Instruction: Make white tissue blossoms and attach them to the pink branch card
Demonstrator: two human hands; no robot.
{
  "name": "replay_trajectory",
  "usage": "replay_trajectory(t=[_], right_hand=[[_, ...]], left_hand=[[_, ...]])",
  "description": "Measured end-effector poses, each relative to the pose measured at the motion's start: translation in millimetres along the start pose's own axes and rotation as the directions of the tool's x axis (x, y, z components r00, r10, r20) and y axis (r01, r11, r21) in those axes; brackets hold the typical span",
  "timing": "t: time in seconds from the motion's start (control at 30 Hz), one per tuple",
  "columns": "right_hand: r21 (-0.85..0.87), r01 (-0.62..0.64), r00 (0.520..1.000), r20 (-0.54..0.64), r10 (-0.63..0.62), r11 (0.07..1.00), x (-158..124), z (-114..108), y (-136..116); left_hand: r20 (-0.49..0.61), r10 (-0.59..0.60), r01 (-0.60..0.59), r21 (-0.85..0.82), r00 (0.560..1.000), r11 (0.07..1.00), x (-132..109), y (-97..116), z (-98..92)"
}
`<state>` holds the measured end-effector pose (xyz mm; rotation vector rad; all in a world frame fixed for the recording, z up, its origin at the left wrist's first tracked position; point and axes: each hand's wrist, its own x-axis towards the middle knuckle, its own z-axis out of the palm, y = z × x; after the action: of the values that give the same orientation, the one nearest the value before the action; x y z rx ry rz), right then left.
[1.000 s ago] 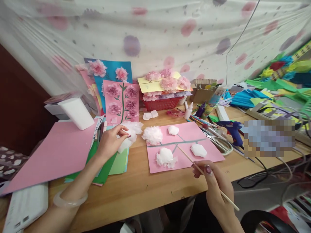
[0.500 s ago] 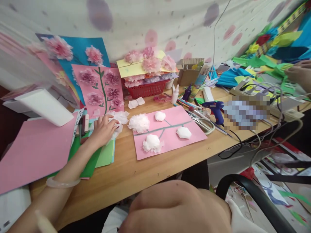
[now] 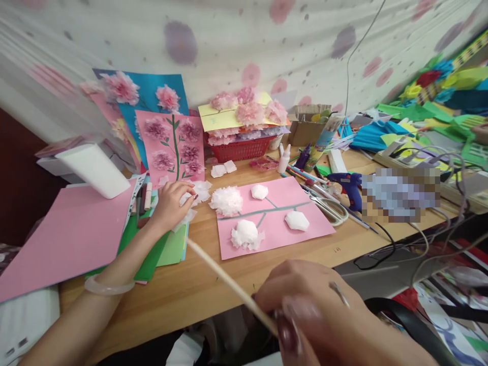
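My left hand [image 3: 173,206] is at the white tissue pieces [image 3: 200,190] left of the pink card, its thumb and fingers pinched; what lies between them is too small to make out. Close to the camera, my right hand [image 3: 305,305] grips a thin pale wooden stick [image 3: 229,279], whose far end points up and left toward the tissue. On the pink card [image 3: 278,236], a painted green branch runs between a fluffy white flower [image 3: 226,201], a partly ruffled white one [image 3: 246,235] and two smooth white pads [image 3: 297,221].
Behind the card are a red basket [image 3: 240,150] of tissue flowers and a white glue bottle [image 3: 284,159]. Scissors [image 3: 330,209] and a blue glue gun [image 3: 348,188] lie right, beside cables. Green and pink paper sheets [image 3: 72,229] are at the left.
My right hand has come up from the bottom edge, and the stick now reaches over the table. My left hand stays at the tissue. The view has shifted slightly.
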<state>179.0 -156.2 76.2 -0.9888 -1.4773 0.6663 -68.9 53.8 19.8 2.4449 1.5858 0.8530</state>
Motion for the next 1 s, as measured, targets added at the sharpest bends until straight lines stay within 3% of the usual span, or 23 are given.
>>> replay_trajectory(t=[0.03,0.1,0.17,0.23,0.33,0.47,0.57,0.8,1.0], right_hand=[[-0.046,0.091,0.996,0.009,-0.091,0.995,5,-2,9],[-0.063,0.087,0.991,-0.099,-0.093,0.994,8,-2,30],[0.004,0.011,0.966,-0.258,-0.01,1.0,6,1,52],[0.122,-0.112,0.948,-0.284,0.143,0.986,2,4,68],[0.23,-0.294,0.915,-0.215,0.343,0.928,-4,11,79],[0.272,-0.382,0.866,-0.229,0.445,0.883,-13,17,84],[0.308,-0.36,0.871,-0.226,0.436,0.881,-22,18,88],[0.301,-0.238,0.928,-0.209,0.307,0.924,-36,21,88],[0.246,-0.246,0.912,-0.269,0.31,0.937,-37,37,80]], left_hand=[[-0.039,-0.064,0.059,-0.117,0.997,0.991,-2,5,-2.8],[-0.024,-0.229,0.2,-0.401,0.973,0.894,-10,17,-5.6],[0.128,-0.342,0.336,-0.662,0.931,0.67,-22,34,-3.8],[0.292,-0.348,0.424,-0.81,0.891,0.404,-34,52,1.7],[0.508,-0.311,0.557,-0.826,0.803,0.089,-49,74,11.2],[0.672,-0.252,0.651,-0.74,0.697,-0.172,-59,84,17.3],[0.69,-0.218,0.641,-0.723,0.691,-0.257,-63,82,18.0],[0.616,-0.249,0.548,-0.783,0.747,-0.295,-70,80,23.5],[0.602,-0.229,0.526,-0.789,0.765,-0.317,-73,81,28.7]])
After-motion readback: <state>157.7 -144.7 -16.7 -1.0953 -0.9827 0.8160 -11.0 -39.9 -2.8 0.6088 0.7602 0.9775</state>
